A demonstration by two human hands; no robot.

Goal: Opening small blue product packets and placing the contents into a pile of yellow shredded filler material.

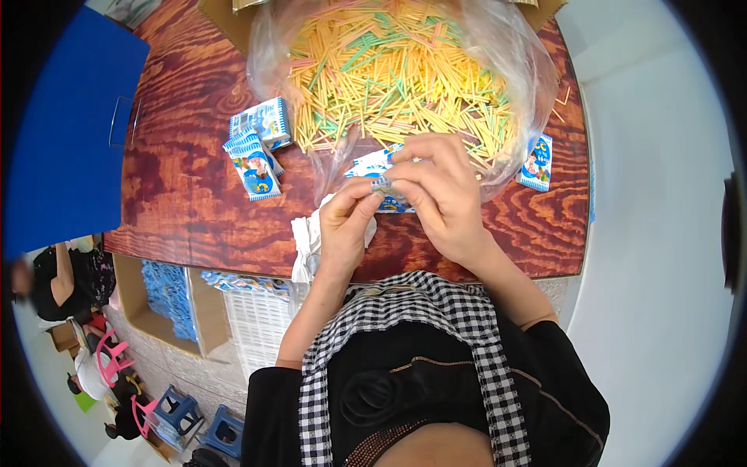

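Near the table's front edge, my left hand (344, 227) and my right hand (445, 201) meet and pinch the top end of a small blue-and-white packet (381, 185) between thumbs and fingers. More blue-and-white packets (369, 163) lie directly beneath and behind my fingers, partly hidden by them. Just beyond is a large heap of thin yellow, pink and green sticks (405, 70) in a clear plastic bag (531, 86). A crumpled white cloth or bag (305, 241) lies beside my left wrist.
Left of the heap sit stacked packets (257, 167); another packet (537, 165) lies at the right. A cardboard box (226, 19) stands behind. Below the table's left edge are a carton of blue packets (167, 296) and a white basket (255, 327). Stools (177, 409) and other people are farther left.
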